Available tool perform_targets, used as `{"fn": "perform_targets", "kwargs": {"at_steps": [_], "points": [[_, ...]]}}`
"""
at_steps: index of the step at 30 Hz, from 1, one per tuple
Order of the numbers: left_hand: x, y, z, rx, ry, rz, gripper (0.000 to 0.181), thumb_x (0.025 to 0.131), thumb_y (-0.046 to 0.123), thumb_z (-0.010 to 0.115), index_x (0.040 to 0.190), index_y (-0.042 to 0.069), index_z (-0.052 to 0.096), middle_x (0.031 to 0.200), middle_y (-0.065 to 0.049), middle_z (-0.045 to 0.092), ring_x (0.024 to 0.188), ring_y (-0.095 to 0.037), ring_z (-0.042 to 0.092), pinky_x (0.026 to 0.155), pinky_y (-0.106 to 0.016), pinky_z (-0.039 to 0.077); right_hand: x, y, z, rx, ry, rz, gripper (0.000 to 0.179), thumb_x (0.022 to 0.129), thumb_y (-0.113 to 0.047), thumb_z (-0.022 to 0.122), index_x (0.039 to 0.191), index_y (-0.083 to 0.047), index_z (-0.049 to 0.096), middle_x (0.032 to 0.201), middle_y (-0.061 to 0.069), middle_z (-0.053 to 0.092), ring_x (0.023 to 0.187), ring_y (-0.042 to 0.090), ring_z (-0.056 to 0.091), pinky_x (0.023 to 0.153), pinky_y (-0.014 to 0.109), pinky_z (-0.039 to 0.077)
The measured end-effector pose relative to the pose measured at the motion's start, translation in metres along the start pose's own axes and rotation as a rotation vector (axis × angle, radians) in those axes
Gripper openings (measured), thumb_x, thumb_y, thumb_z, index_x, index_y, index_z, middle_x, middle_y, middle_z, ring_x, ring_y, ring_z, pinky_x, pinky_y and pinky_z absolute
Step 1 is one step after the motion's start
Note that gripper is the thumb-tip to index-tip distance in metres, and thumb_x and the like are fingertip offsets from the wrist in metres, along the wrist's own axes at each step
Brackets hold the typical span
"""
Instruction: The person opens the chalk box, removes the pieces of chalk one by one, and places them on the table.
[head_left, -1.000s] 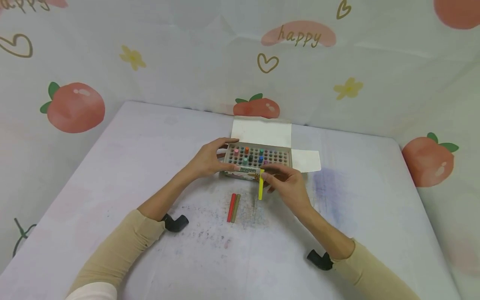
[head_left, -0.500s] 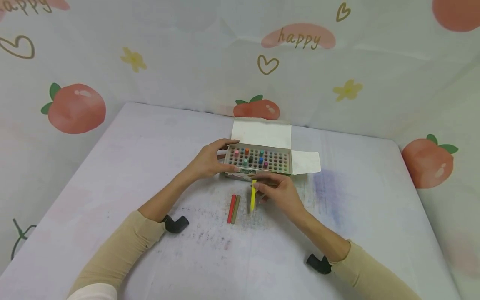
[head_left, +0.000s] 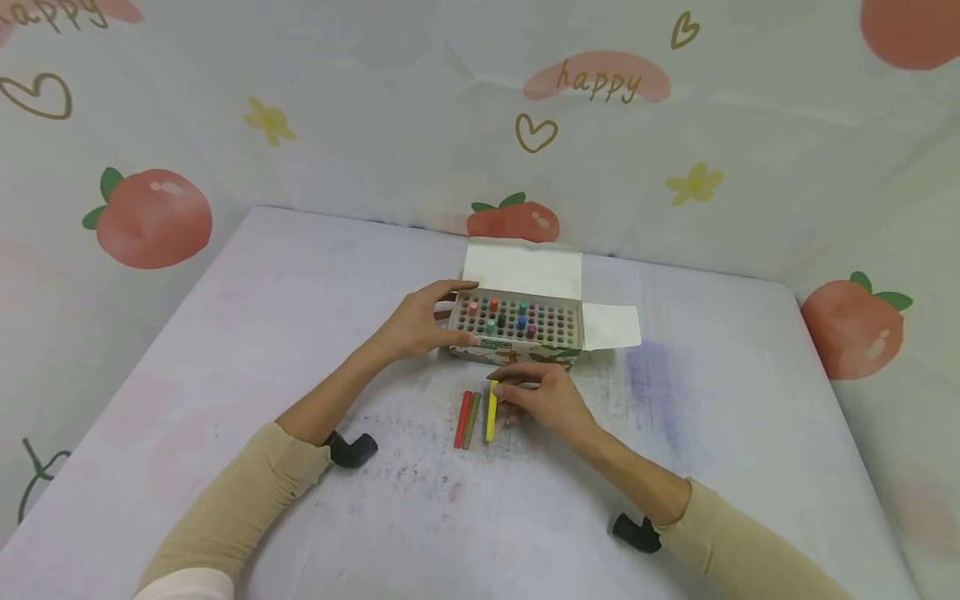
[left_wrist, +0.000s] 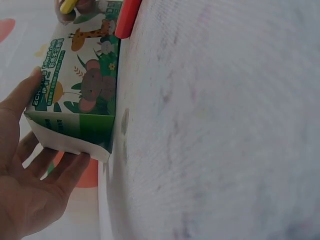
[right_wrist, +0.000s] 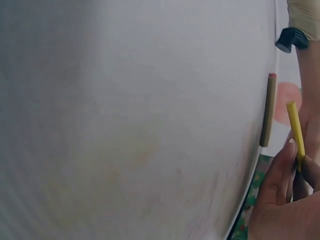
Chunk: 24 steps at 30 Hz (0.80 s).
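Between the thumb and fingers of my right hand (head_left: pixel 551 402) is a yellow chalk stick (head_left: pixel 491 411), pinched near its top end. It stands just right of a brown chalk stick (head_left: pixel 471 421) and a red chalk stick (head_left: pixel 461 420), which lie side by side on the table. My left hand (head_left: pixel 422 321) grips the left end of an open chalk box (head_left: pixel 555 355), its thumb along the front. In the left wrist view the box's printed front (left_wrist: pixel 82 75) shows a giraffe and an elephant. Several coloured sticks poke up from the holed tray (head_left: pixel 551 321) inside.
The box's white lid (head_left: pixel 522 268) is folded back, and a side flap (head_left: pixel 611 327) sticks out right. Chalk smudges (head_left: pixel 660 383) mark the white table (head_left: pixel 337 533). A patterned cloth wall (head_left: pixel 420 158) rises behind. Black wrist mounts (head_left: pixel 352 450) are by the sleeves.
My right hand has come away from the box front, moving left and towards me with the yellow chalk stick, close to the two lying sticks. The left hand stays on the box.
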<state>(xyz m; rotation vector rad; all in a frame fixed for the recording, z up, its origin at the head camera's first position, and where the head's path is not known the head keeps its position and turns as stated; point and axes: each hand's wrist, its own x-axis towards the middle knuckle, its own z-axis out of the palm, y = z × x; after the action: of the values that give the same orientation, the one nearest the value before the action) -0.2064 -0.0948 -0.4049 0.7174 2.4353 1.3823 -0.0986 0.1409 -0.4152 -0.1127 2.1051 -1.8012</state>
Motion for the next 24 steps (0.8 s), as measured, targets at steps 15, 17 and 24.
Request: {"fn": "perform_targets", "kwargs": {"at_steps": [15,17,24], "points": [[0.0002,-0.0005,-0.0002,0.004,-0.002,-0.001,0.082,0.079,0.028,0.086,0.150,0.021,0.044,0.151,-0.008,0.042,0.136,-0.035,0.044,0.110,-0.038,0.045,0.0046,0.0023,0.0022,0.029,-0.062,0.108,0.029,0.093,-0.007,0.069,0.119,0.006,0.068,0.101,0.018,0.073,0.081,0.026,0.074,0.072,0.038,0.064],[0.0003,-0.0004,-0.0003,0.005,-0.003,-0.002,0.082,0.080,0.028,0.086,0.150,0.021,0.044,0.151,-0.007,0.042,0.136,-0.034,0.044,0.110,-0.037,0.045,0.0056,0.0036,0.0021,0.019,-0.064,0.112,0.028,0.093,-0.006,0.069,0.119,0.006,0.069,0.101,0.019,0.073,0.081,0.026,0.074,0.072,0.038,0.064],[0.0000,-0.0001,-0.0002,-0.002,-0.005,-0.005,0.082,0.080,0.028,0.086,0.150,0.021,0.044,0.151,-0.007,0.042,0.135,-0.036,0.045,0.110,-0.038,0.045,0.0064,0.0050,0.0037,-0.005,-0.082,0.147,0.026,0.094,-0.006,0.067,0.117,0.005,0.070,0.098,0.018,0.074,0.081,0.026,0.074,0.073,0.037,0.064]]}}
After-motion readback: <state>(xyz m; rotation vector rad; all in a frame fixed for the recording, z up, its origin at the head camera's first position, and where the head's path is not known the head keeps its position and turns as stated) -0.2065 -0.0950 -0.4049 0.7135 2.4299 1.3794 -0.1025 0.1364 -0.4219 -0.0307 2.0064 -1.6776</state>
